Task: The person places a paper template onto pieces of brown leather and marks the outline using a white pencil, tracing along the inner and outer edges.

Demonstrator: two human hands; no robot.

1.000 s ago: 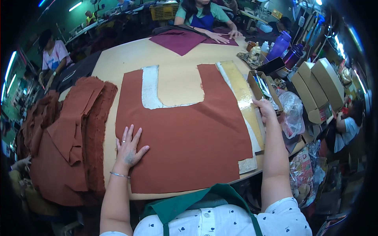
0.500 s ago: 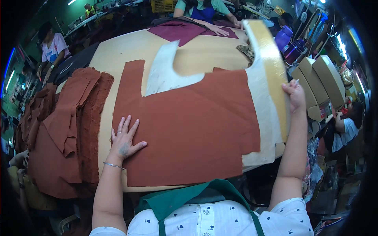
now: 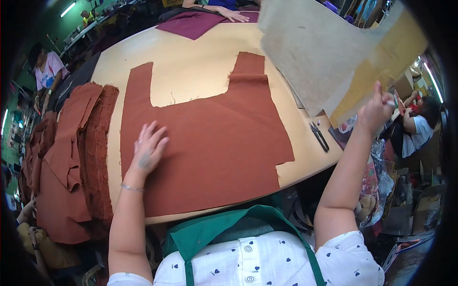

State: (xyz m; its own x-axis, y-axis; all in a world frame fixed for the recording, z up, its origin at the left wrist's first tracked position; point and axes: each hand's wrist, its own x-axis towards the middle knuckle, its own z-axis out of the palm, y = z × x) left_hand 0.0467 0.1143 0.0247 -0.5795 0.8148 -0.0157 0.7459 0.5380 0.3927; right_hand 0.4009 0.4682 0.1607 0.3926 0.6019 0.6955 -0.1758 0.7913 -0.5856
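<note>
My left hand (image 3: 149,150) rests open over the left part of a rust-brown cut fabric panel (image 3: 214,143). The panel lies on the pale table, with a deep cutout at its far edge and a folded-over strip on its right arm. My right hand (image 3: 374,112) is closed at the edge of a large pattern template (image 3: 315,57), grey-white with a yellowish taped strip. The template is tilted up at the right, off the panel. A small white spot shows at the right fingers; I cannot tell what it is. Black thread snips (image 3: 318,137) lie right of the panel.
A stack of rust-brown fabric pieces (image 3: 71,162) hangs over the table's left edge. Maroon fabric (image 3: 191,25) lies at the far side, near a co-worker's hand (image 3: 233,14). Other people sit to the left and right. Plastic bags (image 3: 377,176) crowd the right side.
The template has come off the brown panel, lifted up and to the right by my right hand. The panel's cutout and the snips are now uncovered. My left hand stays on the panel.
</note>
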